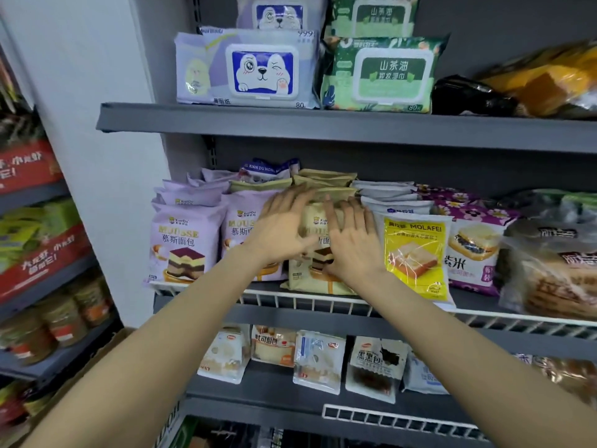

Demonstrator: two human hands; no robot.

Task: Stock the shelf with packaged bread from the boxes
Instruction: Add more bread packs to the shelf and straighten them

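A beige mousse bread pack [318, 276] stands upright at the front of the middle shelf [323, 302], ahead of a row of like packs. My left hand [284, 226] lies flat on its upper left with fingers spread. My right hand [350, 236] presses flat on its right side, fingers apart. Neither hand wraps around the pack. Lilac mousse bread packs [181, 240] stand in rows to the left. To the right, a yellow Molafei toast pack [416, 257] leans against the white wire rail, beside a purple rice-bread pack [473, 253].
Wet-wipe packs [248, 69] fill the shelf above. Small bread packs [319, 360] stand on the shelf below. A clear bag of sliced bread [555, 279] sits at the far right. A cardboard box edge [97, 367] shows lower left, beside another rack of jars.
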